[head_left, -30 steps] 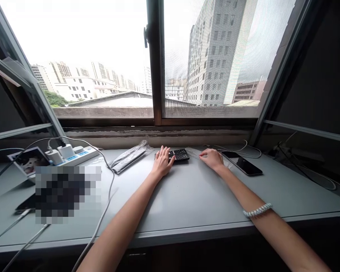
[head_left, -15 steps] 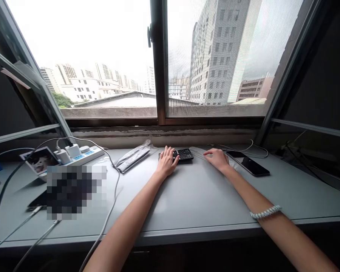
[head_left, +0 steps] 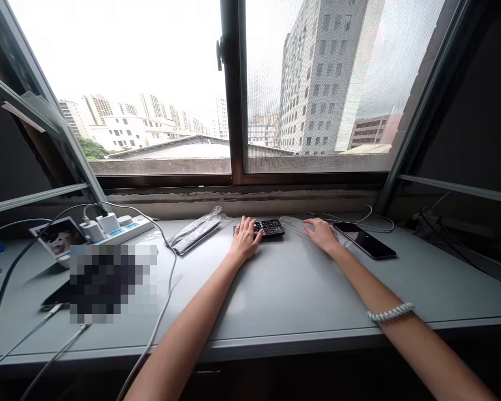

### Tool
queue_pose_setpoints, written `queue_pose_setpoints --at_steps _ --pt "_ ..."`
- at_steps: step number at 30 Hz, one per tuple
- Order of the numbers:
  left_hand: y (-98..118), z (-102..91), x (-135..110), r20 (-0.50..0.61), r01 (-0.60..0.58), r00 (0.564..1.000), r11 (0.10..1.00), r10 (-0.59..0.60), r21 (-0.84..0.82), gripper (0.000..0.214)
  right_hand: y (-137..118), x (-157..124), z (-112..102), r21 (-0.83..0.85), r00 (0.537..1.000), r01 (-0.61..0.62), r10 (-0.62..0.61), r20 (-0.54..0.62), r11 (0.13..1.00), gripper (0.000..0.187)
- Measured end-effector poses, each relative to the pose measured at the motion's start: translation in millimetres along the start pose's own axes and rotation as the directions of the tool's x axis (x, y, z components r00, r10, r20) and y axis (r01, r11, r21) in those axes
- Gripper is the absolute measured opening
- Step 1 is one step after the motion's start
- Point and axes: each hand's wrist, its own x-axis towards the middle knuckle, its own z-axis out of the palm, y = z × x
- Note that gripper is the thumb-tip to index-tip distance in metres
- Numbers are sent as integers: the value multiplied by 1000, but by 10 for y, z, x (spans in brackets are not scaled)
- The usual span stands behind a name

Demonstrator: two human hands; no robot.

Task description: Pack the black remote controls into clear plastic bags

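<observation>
My left hand [head_left: 245, 238] lies flat, fingers spread, on the left part of a small black calculator [head_left: 270, 227] at the far side of a grey desk [head_left: 275, 289]. My right hand [head_left: 322, 234] rests palm down with fingers extended on a clear plastic bag [head_left: 294, 224] just right of the calculator. A white coiled band [head_left: 391, 312] circles my right forearm. Neither hand grips anything.
A black phone [head_left: 369, 243] lies right of my right hand, white cables [head_left: 367, 223] behind it. A wrapped dark item [head_left: 195, 232] lies left of the calculator. Further left are a white power strip [head_left: 117, 227] with chargers, a photo card [head_left: 59, 236] and cables [head_left: 162, 301]. A window [head_left: 234, 94] stands behind.
The view shifted slightly to the left a second ago, then held. My right hand edged a little closer to the phone; my left hand stays on the calculator.
</observation>
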Motion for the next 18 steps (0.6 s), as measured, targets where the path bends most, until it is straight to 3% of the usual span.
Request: queue_pose_setpoints --at_steps 6,18 --pt "-2 3 12 7 -13 1000 1000 13 7 45 30 -15 52 -33 995 36 -33 97 999 27" --pt "-14 28 15 113 0 994 998 -7 57 49 5 -12 43 -86 991 43 -32 130 995 30"
